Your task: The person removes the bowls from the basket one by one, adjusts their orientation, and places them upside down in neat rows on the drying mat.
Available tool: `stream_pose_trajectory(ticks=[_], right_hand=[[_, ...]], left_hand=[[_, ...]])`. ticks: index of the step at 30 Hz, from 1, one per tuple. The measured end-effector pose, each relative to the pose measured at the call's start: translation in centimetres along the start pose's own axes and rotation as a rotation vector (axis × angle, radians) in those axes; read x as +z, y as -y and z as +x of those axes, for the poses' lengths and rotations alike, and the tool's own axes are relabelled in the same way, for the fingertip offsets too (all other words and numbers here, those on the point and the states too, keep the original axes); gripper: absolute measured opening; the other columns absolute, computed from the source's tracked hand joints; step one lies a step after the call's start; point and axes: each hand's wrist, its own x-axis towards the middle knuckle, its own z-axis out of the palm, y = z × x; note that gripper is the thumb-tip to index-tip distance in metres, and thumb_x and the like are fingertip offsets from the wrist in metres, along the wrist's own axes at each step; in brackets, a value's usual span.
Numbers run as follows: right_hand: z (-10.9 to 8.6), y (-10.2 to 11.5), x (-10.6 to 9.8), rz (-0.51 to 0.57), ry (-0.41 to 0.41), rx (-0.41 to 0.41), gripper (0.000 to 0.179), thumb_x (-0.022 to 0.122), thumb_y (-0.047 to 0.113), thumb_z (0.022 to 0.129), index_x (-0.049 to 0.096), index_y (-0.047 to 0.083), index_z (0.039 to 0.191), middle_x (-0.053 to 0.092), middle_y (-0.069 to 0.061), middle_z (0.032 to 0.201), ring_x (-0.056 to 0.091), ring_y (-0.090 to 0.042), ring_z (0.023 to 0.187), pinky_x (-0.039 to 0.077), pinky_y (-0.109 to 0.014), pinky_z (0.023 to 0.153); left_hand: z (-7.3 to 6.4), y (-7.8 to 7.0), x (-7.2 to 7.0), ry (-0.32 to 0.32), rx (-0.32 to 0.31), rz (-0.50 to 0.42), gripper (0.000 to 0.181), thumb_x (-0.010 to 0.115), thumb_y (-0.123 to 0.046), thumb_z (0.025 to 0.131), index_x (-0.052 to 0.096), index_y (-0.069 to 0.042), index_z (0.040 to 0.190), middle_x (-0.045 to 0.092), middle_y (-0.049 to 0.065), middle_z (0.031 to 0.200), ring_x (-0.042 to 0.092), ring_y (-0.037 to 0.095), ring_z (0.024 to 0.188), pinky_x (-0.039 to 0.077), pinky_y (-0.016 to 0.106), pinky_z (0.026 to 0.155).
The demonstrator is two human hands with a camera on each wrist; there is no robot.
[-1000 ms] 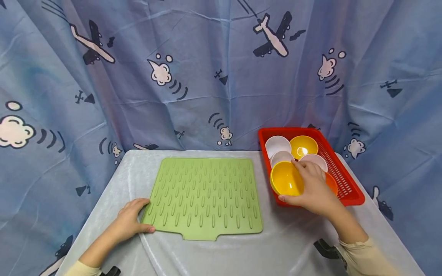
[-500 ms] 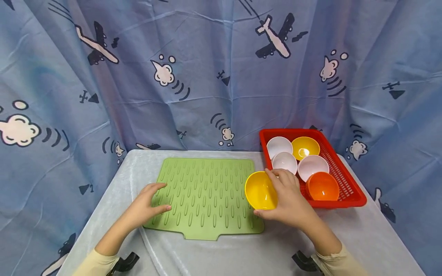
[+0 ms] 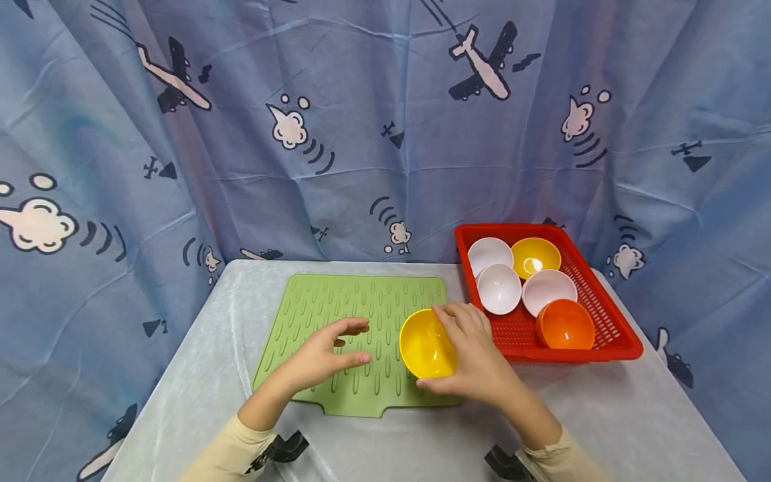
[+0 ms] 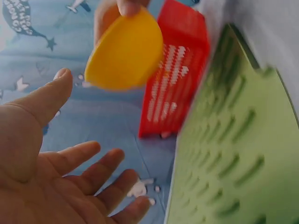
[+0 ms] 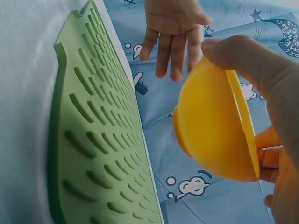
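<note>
My right hand point(image 3: 476, 355) grips a yellow bowl point(image 3: 426, 345) by its rim, thumb on the near side and fingers on the far side. In the right wrist view the bowl point(image 5: 212, 123) is raised above the green mat, its foot facing down toward it. My left hand point(image 3: 322, 355) hovers over the middle of the green mat point(image 3: 361, 402), fingers spread and thumb apart, with nothing in it. A gap separates it from the bowl. The left wrist view shows the left palm point(image 4: 60, 182) open, facing the bowl.
A red basket point(image 3: 608, 351) at the right back holds white bowls point(image 3: 498, 289), a pale pink bowl point(image 3: 549, 292), another yellow bowl point(image 3: 536, 258) and an orange bowl point(image 3: 565, 326). A pale cloth covers the table point(image 3: 373, 448). Behind hangs a blue curtain point(image 3: 349, 221) with printed planes.
My right hand has lifted the yellow bowl out of the basket and carried it left over the mat. The left hand has let go of the mat's edge and moved right toward the bowl.
</note>
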Motion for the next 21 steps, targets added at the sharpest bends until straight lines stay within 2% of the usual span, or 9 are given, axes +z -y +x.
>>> stream_pose_trajectory(ticks=[5, 11, 16, 21], right_hand=[[-0.2, 0.3, 0.8, -0.016, -0.049, -0.057, 0.122, 0.093, 0.061, 0.054, 0.047, 0.002, 0.150, 0.049, -0.017, 0.141, 0.038, -0.037, 0.136, 0.020, -0.060, 0.117], [-0.3, 0.3, 1.1, -0.033, -0.084, -0.090, 0.121, 0.093, 0.060, 0.053, 0.048, 0.002, 0.149, 0.049, -0.016, 0.140, 0.038, -0.037, 0.136, 0.021, -0.059, 0.115], [-0.1, 0.4, 1.3, -0.029, -0.090, -0.108, 0.120, 0.092, 0.060, 0.054, 0.048, 0.002, 0.149, 0.048, -0.015, 0.141, 0.037, -0.036, 0.137, 0.021, -0.060, 0.116], [0.0, 0.5, 1.7, -0.010, -0.127, -0.139, 0.122, 0.092, 0.061, 0.054, 0.047, 0.002, 0.150, 0.048, -0.017, 0.142, 0.038, -0.037, 0.136, 0.022, -0.061, 0.115]], left_hand=[[0.2, -0.8, 1.4, 0.063, -0.025, -0.096, 0.059, 0.076, -0.030, 0.094, 0.053, -0.013, 0.146, 0.062, 0.005, 0.141, 0.055, 0.031, 0.133, 0.044, 0.051, 0.107], [0.8, -0.8, 2.9, 0.096, -0.044, -0.187, 0.060, 0.073, -0.031, 0.096, 0.051, -0.007, 0.147, 0.061, 0.009, 0.141, 0.055, 0.033, 0.133, 0.049, 0.042, 0.105], [0.9, -0.6, 3.5, 0.093, -0.061, -0.234, 0.059, 0.073, -0.030, 0.096, 0.052, -0.003, 0.145, 0.061, 0.012, 0.141, 0.054, 0.038, 0.134, 0.050, 0.043, 0.105], [1.0, -0.4, 4.2, 0.130, -0.091, -0.289, 0.055, 0.070, -0.027, 0.099, 0.053, -0.001, 0.144, 0.061, 0.013, 0.139, 0.056, 0.032, 0.130, 0.049, 0.042, 0.105]])
